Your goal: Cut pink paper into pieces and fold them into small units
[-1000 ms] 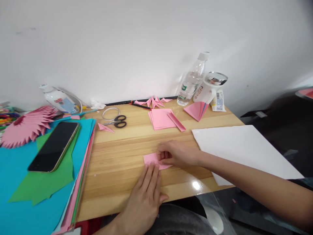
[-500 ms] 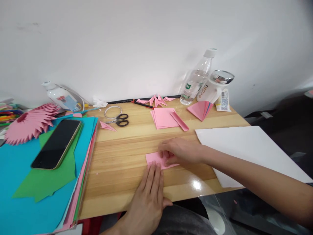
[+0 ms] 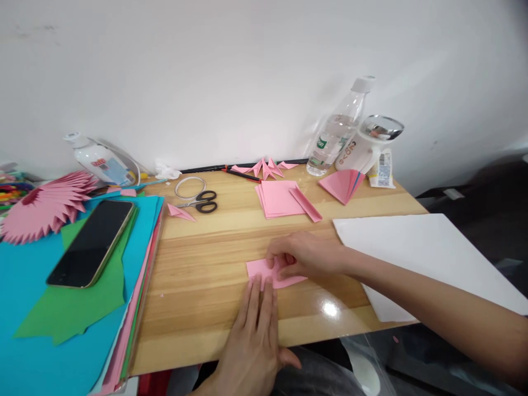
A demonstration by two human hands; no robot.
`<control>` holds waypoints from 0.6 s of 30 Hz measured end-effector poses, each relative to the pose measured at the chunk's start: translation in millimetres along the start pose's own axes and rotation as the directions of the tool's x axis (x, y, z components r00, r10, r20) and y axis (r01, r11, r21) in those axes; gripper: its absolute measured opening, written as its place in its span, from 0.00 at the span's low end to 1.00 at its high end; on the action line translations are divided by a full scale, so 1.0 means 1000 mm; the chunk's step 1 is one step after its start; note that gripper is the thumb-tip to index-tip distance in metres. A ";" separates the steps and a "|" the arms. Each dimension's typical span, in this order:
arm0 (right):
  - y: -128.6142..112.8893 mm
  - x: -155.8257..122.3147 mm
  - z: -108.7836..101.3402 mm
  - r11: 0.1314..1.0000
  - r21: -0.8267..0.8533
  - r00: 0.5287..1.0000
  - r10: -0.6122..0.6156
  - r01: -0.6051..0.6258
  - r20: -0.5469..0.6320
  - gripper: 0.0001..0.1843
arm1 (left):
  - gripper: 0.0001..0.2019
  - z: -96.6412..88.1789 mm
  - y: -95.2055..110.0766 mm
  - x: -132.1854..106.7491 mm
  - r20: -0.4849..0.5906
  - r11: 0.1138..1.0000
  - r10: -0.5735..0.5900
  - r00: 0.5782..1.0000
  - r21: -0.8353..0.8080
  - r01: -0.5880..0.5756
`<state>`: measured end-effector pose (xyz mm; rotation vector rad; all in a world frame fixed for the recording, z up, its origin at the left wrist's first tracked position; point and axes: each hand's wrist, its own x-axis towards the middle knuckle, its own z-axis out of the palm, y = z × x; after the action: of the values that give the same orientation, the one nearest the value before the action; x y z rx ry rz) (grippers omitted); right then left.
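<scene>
A small folded strip of pink paper [image 3: 256, 268] lies on the wooden table, close to its front edge. My left hand [image 3: 251, 330] rests palm down with its fingers stretched out, the fingertips pressing on the near edge of the paper. Over the paper's right half, my right hand [image 3: 305, 256] curls its fingers and thumb against it, gripping it. That hand hides part of the strip. Beyond it lie a stack of square pink sheets [image 3: 278, 198] and a narrow folded pink strip [image 3: 306, 204].
Scissors [image 3: 202, 202] and a tape ring [image 3: 190, 188] lie at back left. Coloured sheets [image 3: 25, 291] with a phone [image 3: 93, 242] cover the left side. A water bottle [image 3: 336, 132], white mug [image 3: 367, 146] and pink paper fan [image 3: 341, 185] stand behind; a white board [image 3: 424, 258] lies right.
The view has shifted slightly. Both hands stay on the pink paper; the right thumb and index finger have parted slightly, and the paper's right end shows a little more.
</scene>
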<state>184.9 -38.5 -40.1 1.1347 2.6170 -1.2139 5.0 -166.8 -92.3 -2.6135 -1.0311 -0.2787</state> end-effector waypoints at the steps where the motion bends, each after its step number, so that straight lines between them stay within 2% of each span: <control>1: 0.000 0.000 0.000 1.000 0.003 1.000 -0.001 0.001 -0.001 0.09 | 0.43 0.000 0.000 0.000 -0.002 1.000 0.003 1.000 -0.001 -0.003; 12: -0.006 0.001 0.003 0.999 -0.030 0.998 0.031 -0.033 -0.057 0.07 | 0.45 -0.003 -0.005 0.004 -0.017 0.999 0.028 0.999 -0.029 -0.029; 18: -0.005 0.001 0.003 0.998 -0.045 0.998 0.033 -0.035 -0.053 0.07 | 0.47 -0.001 -0.005 0.004 0.044 1.000 0.023 0.999 -0.014 -0.023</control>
<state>179.7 -42.5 -39.3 1.2133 2.6368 -1.1265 3.8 -161.2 -89.3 -2.6527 -1.0164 -0.2238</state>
